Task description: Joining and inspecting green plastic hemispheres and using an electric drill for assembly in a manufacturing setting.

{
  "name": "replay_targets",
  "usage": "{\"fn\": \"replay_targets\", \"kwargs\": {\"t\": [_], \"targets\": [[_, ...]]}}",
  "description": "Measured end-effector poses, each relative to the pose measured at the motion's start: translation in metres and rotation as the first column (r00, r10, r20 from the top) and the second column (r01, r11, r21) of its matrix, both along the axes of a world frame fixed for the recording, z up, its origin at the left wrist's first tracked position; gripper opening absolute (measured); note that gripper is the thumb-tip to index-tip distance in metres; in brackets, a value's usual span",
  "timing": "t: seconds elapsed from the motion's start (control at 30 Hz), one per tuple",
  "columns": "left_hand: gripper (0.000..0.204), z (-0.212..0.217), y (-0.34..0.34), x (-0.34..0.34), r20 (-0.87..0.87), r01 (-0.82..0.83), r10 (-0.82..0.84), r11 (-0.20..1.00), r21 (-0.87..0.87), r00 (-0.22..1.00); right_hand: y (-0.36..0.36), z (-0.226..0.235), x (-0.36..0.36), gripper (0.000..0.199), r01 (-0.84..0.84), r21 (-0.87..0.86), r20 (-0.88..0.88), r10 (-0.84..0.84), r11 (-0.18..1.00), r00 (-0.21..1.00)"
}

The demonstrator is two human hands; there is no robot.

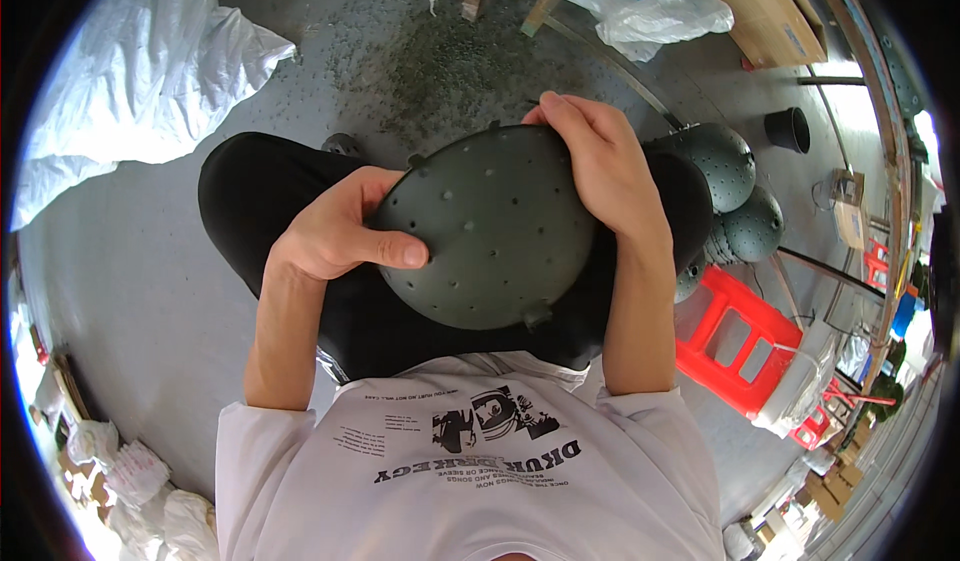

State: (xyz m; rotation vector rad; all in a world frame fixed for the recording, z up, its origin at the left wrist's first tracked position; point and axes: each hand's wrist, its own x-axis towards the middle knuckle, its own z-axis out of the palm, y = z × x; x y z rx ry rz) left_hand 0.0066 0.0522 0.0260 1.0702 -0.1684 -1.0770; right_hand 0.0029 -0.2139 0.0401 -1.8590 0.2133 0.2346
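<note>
The room has a grey floor, and small dark scraps are scattered on it beyond the green dome. This dome is the landmark for all places here. It is in front of the person's body, above the lap with black trousers, and its rounded side with many small holes faces up. I cannot tell whether it touches the legs.

The left hand is clamped on the left side of the dome: the thumb lies flat on the outer surface, and the other fingers are partly hidden behind the edge. The right hand is closed around the upper right side, with its fingers bent over the far edge; its thumb is hidden. A few short tabs stand out along the rim of the dome.

To the right of the dome, beside the knee, two green balls with similar holes are close together. A black bucket is farther to the right of the dome, and a red stool is at its lower right. A cardboard box is far to its upper right, next to a clear plastic bag. A large whitish sheet is to its upper left.
</note>
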Motion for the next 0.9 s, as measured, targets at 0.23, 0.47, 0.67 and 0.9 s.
{"fn": "replay_targets", "kwargs": {"t": [0.23,0.47,0.67,0.9], "targets": [[0.039,-0.009,-0.007,-0.01,-0.039,-0.04,0.039,0.999,-0.021,0.998,0.001,-0.004,0.001,0.038,0.174,-0.08,0.342,-0.137,0.981,0.93],[0.04,-0.024,-0.011,-0.02,-0.094,-0.211,0.199,0.968,-0.133,0.975,-0.022,0.021,-0.033,0.035,0.281,-0.082,0.512,-0.202,0.956,0.835],[0.042,-0.026,-0.014,-0.026,-0.149,-0.244,0.221,0.958,-0.154,0.964,-0.004,0.026,-0.072,0.019,0.037,-0.163,0.487,0.048,0.986,0.872],[0.054,-0.016,-0.011,-0.026,-0.117,-0.147,0.13,0.978,-0.147,0.985,-0.001,0.033,-0.09,0.018,-0.158,-0.431,0.512,0.385,0.888,0.768]]}}
